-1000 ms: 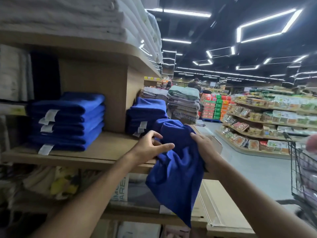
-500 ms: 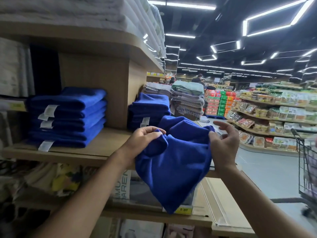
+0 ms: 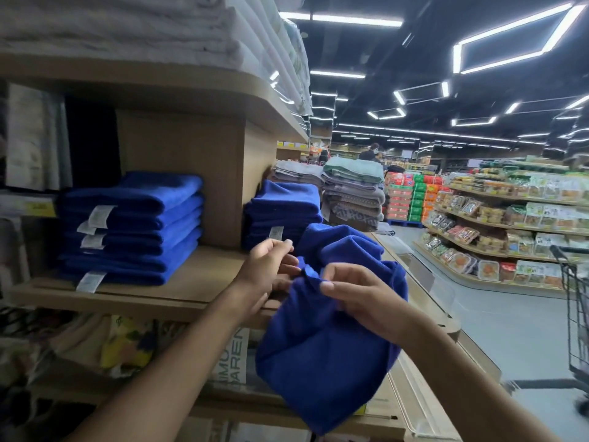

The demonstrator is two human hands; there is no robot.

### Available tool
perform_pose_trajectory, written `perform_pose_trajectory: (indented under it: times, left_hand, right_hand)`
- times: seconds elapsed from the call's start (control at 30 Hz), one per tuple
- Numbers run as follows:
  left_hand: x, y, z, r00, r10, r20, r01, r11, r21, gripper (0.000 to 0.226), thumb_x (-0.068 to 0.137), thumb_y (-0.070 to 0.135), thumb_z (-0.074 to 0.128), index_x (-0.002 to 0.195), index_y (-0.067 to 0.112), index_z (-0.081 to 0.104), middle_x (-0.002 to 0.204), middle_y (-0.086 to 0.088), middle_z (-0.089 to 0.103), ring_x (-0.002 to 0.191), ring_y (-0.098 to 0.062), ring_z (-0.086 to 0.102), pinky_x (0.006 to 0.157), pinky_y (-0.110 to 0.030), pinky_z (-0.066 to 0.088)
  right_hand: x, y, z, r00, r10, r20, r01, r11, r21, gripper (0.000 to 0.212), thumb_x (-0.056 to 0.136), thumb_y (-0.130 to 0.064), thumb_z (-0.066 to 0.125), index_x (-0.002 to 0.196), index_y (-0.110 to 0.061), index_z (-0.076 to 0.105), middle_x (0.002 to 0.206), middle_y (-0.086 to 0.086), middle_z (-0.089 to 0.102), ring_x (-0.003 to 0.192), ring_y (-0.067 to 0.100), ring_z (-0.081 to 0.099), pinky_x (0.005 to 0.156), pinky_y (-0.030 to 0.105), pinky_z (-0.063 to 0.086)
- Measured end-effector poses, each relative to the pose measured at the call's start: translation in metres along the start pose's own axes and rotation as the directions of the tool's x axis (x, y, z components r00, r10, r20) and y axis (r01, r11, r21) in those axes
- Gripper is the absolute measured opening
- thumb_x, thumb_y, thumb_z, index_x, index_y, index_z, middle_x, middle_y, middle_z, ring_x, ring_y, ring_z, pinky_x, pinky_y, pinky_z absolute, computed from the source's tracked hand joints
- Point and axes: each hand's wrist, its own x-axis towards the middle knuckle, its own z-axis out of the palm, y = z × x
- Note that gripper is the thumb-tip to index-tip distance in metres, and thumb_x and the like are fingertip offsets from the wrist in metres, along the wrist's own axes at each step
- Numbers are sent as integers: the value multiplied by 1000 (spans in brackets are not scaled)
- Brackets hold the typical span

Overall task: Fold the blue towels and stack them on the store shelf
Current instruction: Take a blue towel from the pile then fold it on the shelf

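Note:
A loose blue towel (image 3: 325, 352) hangs bunched in front of the wooden shelf (image 3: 204, 282), held at its top edge by both hands. My left hand (image 3: 267, 269) pinches the cloth on the left. My right hand (image 3: 360, 298) grips it just to the right, fingers curled over the fold. The two hands are close together. A stack of folded blue towels (image 3: 134, 228) with white tags lies on the shelf at the left. A second, smaller folded blue stack (image 3: 283, 208) sits past the wooden divider, right behind my left hand.
White towels (image 3: 143, 27) fill the shelf above. Grey and green folded towels (image 3: 353, 193) stand further along. Packaged goods lie on the lower shelf (image 3: 121, 346). A shopping cart (image 3: 573, 301) stands at the right edge of the aisle, with food shelves (image 3: 510, 224) beyond.
My right hand has moved left and closed onto the towel's top beside my left hand. The towel is now more gathered and hangs shorter than a second ago.

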Motion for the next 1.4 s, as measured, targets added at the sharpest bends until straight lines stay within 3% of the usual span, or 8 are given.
perform_pose_trajectory:
  times: [0.23,0.43,0.6,0.67,0.77,0.97,1.17,1.4]
  left_hand:
    - [55,-5,-1,974,213,-83,-98,717,690,28,89,18,67,117,17,73,112,-1,73,106,-18,67,97,-31,51]
    - [79,7,12,978,206,38,-123,414,902,14,81,28,71,71,18,71,80,0,75,83,-21,69,65,-27,45]
    - [75,63,28,997,46,63,-62,959,278,21,92,21,53,71,18,55,70,-2,59,67,-19,54,65,-29,43]
    - [66,85,19,974,-65,218,84,993,-79,15,81,26,53,70,17,53,67,-5,55,61,-21,53,60,-28,42]
    - [58,100,-16,901,-153,405,152,988,34,36,69,39,66,90,9,65,82,-15,61,72,-28,58,72,-31,47]
    - [49,79,-59,811,-583,-35,211,236,949,54,86,68,57,91,16,73,85,-1,75,62,-18,70,57,-26,55]
    - [72,49,-27,991,-101,-91,123,379,917,58,91,64,52,88,8,66,79,-5,72,61,-25,66,61,-31,54]
    - [71,40,-20,983,-141,-114,120,36,992,50,70,68,66,76,19,63,75,1,65,69,-18,61,63,-30,44]
  right_hand:
    - [-2,0,-28,979,131,156,-167,954,249,27,68,-35,92,74,-17,73,66,-3,65,59,7,60,56,19,48]
    - [-3,-3,-24,983,151,104,-175,943,283,36,58,-32,96,73,-14,68,70,4,61,63,13,59,59,23,47]
    - [0,-3,-25,975,192,114,-218,930,296,41,73,-28,86,81,-19,47,79,7,41,72,18,45,63,31,35]
    - [0,-1,-27,977,184,104,-207,937,281,37,76,-30,85,81,-21,50,77,4,41,69,15,45,62,27,37]
    - [0,3,-31,983,149,104,-173,942,287,31,79,-30,82,77,-19,53,69,-3,46,60,8,47,58,19,43]
    - [2,0,-30,953,86,292,-165,951,260,18,95,-18,48,78,-19,53,70,-11,59,63,0,54,63,12,46]
    - [3,2,-30,941,57,334,-161,943,290,17,97,-16,50,80,-16,50,71,-9,63,65,1,58,65,13,48]
    - [4,1,-28,951,74,302,-171,936,307,19,96,-18,55,77,-17,53,69,-7,64,63,2,57,64,13,47]
